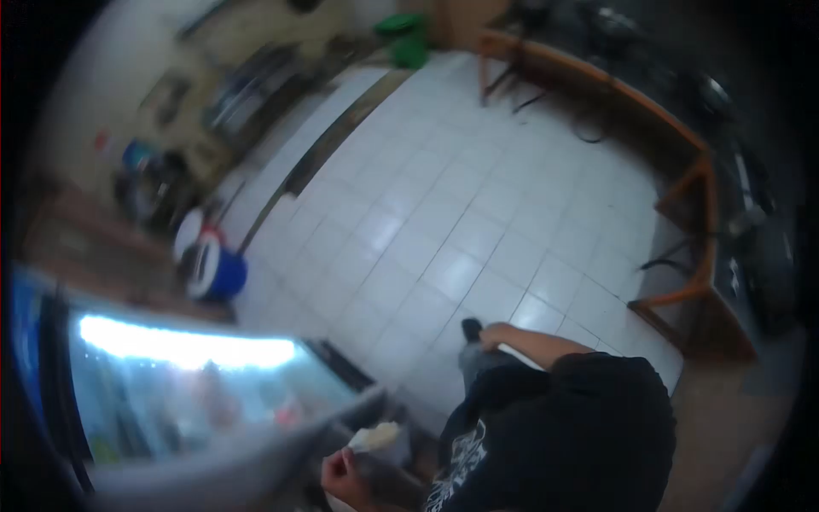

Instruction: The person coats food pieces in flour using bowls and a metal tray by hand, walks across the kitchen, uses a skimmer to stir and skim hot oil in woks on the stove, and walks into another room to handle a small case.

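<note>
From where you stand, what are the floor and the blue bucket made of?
The floor looks like glossy white ceramic tile: it shines, with thin lines making squares. The blue bucket seems to be smooth plastic, going by its bright, even colour, but the blur leaves that unsure.

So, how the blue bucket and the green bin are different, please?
The bucket is blue with a whitish top; the bin is green at top and body. The bucket is beside the lit glass case, the bin much farther away. Both look blurred.
</note>
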### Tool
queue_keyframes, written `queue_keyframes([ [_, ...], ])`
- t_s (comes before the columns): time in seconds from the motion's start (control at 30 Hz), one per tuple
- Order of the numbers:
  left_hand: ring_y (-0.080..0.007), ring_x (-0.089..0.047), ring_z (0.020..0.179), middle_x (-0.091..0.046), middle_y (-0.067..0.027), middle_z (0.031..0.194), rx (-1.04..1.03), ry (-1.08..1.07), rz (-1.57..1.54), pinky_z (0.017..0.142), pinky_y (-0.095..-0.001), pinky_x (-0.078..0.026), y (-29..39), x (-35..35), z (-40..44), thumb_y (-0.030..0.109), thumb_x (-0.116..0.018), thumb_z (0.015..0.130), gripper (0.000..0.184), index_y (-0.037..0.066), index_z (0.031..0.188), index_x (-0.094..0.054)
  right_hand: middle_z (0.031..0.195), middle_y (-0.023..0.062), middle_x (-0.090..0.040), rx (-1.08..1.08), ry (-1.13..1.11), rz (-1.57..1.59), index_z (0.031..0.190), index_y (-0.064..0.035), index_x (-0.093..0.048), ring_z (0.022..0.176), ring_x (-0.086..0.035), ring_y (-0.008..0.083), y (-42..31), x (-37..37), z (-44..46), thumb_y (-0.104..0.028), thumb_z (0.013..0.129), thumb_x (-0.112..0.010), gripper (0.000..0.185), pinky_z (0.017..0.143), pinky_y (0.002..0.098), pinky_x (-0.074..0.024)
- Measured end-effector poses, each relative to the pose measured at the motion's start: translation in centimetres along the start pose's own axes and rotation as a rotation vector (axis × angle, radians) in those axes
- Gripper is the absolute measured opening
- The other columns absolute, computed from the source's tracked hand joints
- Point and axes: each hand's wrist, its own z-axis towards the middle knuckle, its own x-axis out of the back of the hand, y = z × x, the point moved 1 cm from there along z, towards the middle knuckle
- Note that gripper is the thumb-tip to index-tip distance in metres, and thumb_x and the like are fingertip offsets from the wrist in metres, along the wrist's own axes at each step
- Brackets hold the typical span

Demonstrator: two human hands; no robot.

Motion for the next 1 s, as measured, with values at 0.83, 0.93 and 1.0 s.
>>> queue_keyframes([
  [0.83,-0.0072,-0.045,0.055,-0.057,0.0001,0.061,-0.336,-0.868,-0.007,0.052,-0.0239,-0.039,18.8,-71.5,51.1,0.009,-0.072,0.081,0.014,-0.001,0.075,-0.065,0.090,0.0166,-0.070,-0.856,0.460,0.650,0.082,-0.0064,-0.072,0.078,-0.068,0.0286,35.2,11.8,7.6,-0.031,0.078,-0.062,0.027,0.072,0.0415,-0.0550],
  [0.93,-0.0076,-0.047,0.057,-0.058,-0.0014,0.062,-0.434,-0.971,-0.071,0.054,-0.0247,-0.042,25.0,-79.8,57.8,0.007,-0.070,0.082,0.011,-0.002,0.076,-0.066,0.089,0.0112,-0.072,-1.155,0.563,1.297,0.085,-0.0011,-0.071,0.075,-0.069,0.0238,33.0,15.1,3.5,-0.029,0.080,-0.061,0.030,0.067,0.0369,-0.0564],
  [1.0,-0.0081,-0.047,0.057,-0.058,-0.0017,0.062,-0.506,-1.006,-0.070,0.055,-0.0252,-0.042,28.2,-85.8,63.2,0.007,-0.069,0.082,0.011,-0.002,0.077,-0.066,0.090,0.0086,-0.073,-1.307,0.700,1.716,0.087,0.0002,-0.070,0.076,-0.070,0.0218,31.0,20.5,3.5,-0.029,0.083,-0.059,0.031,0.066,0.0360,-0.0568],
])
